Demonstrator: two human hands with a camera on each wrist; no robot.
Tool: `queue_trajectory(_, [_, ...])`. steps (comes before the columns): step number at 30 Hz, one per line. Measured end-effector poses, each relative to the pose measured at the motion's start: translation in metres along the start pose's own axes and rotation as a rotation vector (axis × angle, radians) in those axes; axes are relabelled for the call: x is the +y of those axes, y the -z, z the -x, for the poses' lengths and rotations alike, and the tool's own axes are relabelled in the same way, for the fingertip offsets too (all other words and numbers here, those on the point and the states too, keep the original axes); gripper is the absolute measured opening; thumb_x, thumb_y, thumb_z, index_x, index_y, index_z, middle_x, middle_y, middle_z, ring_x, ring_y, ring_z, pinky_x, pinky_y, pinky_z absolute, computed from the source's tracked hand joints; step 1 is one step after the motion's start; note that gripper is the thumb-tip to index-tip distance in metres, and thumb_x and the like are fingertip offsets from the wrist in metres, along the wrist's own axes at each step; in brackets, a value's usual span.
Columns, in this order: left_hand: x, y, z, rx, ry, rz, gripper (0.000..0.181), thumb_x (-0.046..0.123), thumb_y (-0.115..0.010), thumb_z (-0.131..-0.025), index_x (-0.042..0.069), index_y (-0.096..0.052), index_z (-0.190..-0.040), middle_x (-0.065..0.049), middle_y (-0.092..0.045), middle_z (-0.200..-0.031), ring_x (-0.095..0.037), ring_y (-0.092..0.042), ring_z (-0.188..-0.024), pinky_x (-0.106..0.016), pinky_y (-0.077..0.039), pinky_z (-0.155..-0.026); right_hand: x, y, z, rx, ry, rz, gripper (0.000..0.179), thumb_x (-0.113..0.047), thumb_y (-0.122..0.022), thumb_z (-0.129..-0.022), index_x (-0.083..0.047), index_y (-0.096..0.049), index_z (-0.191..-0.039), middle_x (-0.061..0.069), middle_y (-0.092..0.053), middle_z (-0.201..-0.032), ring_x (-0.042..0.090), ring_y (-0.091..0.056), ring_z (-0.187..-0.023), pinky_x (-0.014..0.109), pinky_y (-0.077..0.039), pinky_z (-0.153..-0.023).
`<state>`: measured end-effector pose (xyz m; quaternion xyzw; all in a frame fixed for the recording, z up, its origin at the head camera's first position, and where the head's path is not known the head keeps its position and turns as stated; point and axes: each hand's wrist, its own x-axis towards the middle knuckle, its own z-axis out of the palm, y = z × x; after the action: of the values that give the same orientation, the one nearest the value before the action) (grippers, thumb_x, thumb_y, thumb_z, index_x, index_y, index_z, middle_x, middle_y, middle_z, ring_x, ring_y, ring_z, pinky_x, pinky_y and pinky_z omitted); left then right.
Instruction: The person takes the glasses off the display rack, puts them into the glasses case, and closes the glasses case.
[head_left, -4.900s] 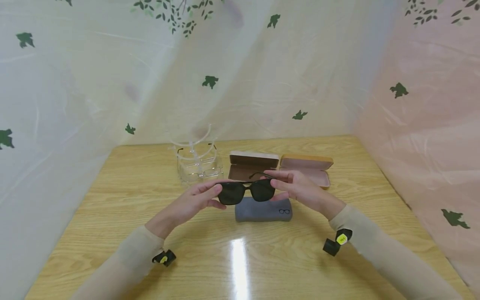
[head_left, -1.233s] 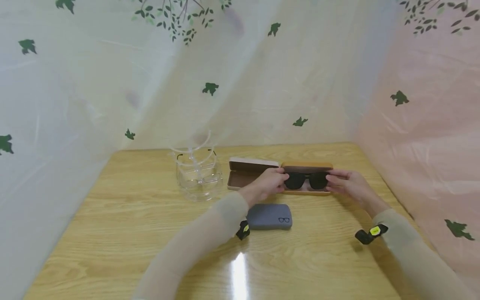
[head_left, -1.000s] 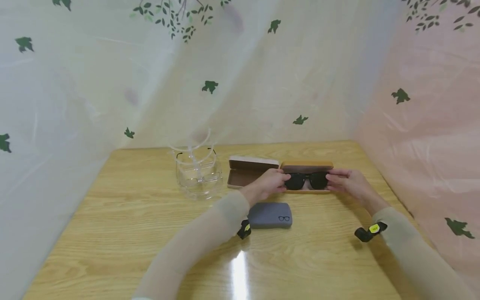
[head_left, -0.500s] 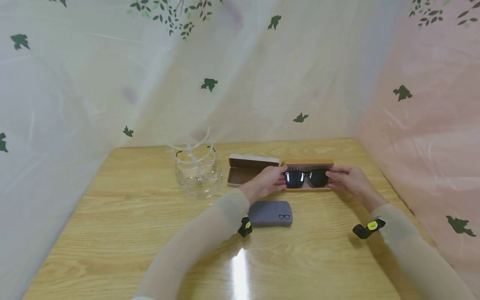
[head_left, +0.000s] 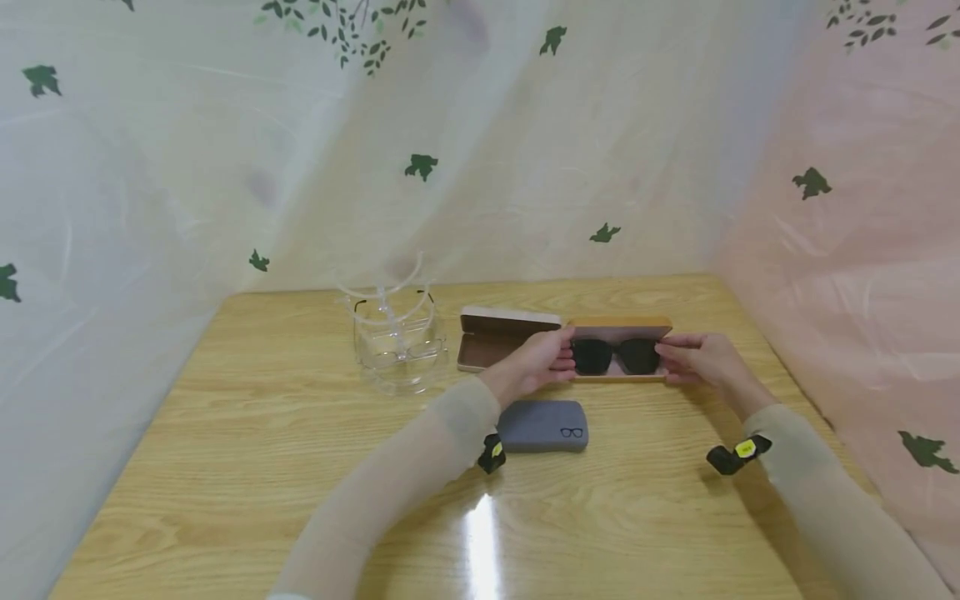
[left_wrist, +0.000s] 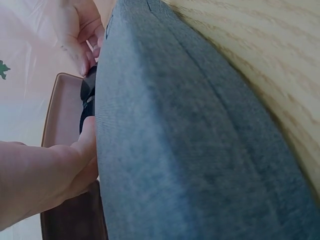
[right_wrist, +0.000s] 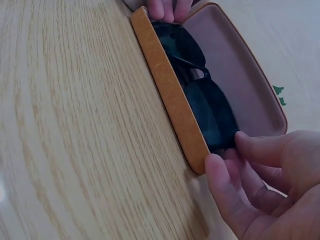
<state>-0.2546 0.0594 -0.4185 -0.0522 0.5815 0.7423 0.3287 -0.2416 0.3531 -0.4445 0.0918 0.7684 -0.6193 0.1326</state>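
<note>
Black sunglasses (head_left: 638,357) sit low in an open orange glasses case (head_left: 619,322) with a pinkish lining, lenses facing me. My left hand (head_left: 534,362) pinches their left end, its thumb right at the frame in the left wrist view. At the other end my right hand (head_left: 708,360) holds the sunglasses; in the right wrist view its thumb (right_wrist: 260,148) meets the lens corner and a fingertip (right_wrist: 216,167) lies at the case's front corner. The folded temples are mostly hidden behind the lenses.
A white case (head_left: 510,316) with brown lining stands open left of the orange one, partly behind my left hand. In front lies a shut grey-blue glasses case (head_left: 542,427). Farther left, a clear display stand (head_left: 401,383) carries wire-framed glasses (head_left: 383,360).
From in front of me over the grey-blue case, both hands have carried the sunglasses right and back into the orange case. During the last second they have tilted and settled slightly there.
</note>
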Motion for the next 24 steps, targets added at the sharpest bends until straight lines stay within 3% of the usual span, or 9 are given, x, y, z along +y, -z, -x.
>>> queue_trajectory(4, [0.0, 0.001, 0.001, -0.018, -0.005, -0.02, 0.06, 0.032, -0.048, -0.109, -0.009, -0.034, -0.151, -0.026, -0.039, -0.15, -0.041, -0.042, -0.138, -0.045, -0.044, -0.111, -0.001, 0.001, 0.001, 0.004, -0.024, 0.075, 0.063, -0.024, -0.071, -0.098, 0.015, -0.046, -0.141, -0.003, -0.071, -0.093, 0.009, -0.068, -0.08, 0.033, -0.062, -0.078])
queue_trajectory(14, [0.003, 0.002, 0.004, -0.024, -0.003, -0.045, 0.06, 0.033, -0.05, -0.108, -0.002, -0.034, -0.153, -0.024, -0.041, -0.148, -0.041, -0.043, -0.137, -0.046, -0.046, -0.109, -0.003, 0.004, 0.001, -0.022, -0.031, 0.094, 0.072, -0.031, -0.07, -0.098, 0.014, -0.04, -0.146, -0.008, -0.07, -0.098, 0.008, -0.067, -0.087, 0.034, -0.061, -0.081])
queue_trajectory(17, [0.004, 0.004, 0.006, -0.012, 0.003, -0.078, 0.059, 0.035, -0.051, -0.107, 0.0, -0.037, -0.152, -0.022, -0.042, -0.148, -0.039, -0.043, -0.136, -0.048, -0.046, -0.108, -0.007, 0.005, 0.001, -0.067, -0.059, 0.119, 0.084, -0.042, -0.067, -0.099, 0.01, -0.029, -0.153, 0.002, -0.065, -0.118, 0.008, -0.066, -0.092, 0.036, -0.061, -0.084])
queue_trajectory(20, [0.006, 0.004, 0.007, 0.002, 0.012, -0.112, 0.057, 0.037, -0.052, -0.107, 0.003, -0.041, -0.151, -0.021, -0.043, -0.147, -0.038, -0.043, -0.135, -0.051, -0.047, -0.106, -0.011, 0.008, 0.002, -0.132, -0.084, 0.151, 0.093, -0.054, -0.057, -0.1, 0.007, -0.017, -0.158, 0.021, -0.047, -0.143, 0.011, -0.063, -0.098, 0.038, -0.06, -0.086])
queue_trajectory(24, [0.01, 0.005, 0.007, -0.004, 0.031, -0.116, 0.056, 0.036, -0.052, -0.107, 0.005, -0.042, -0.152, -0.022, -0.04, -0.15, -0.039, -0.041, -0.137, -0.053, -0.047, -0.105, -0.017, 0.011, 0.003, -0.18, -0.083, 0.155, 0.094, -0.063, -0.042, -0.102, 0.004, -0.012, -0.16, 0.033, -0.025, -0.156, 0.023, -0.058, -0.112, 0.042, -0.059, -0.088])
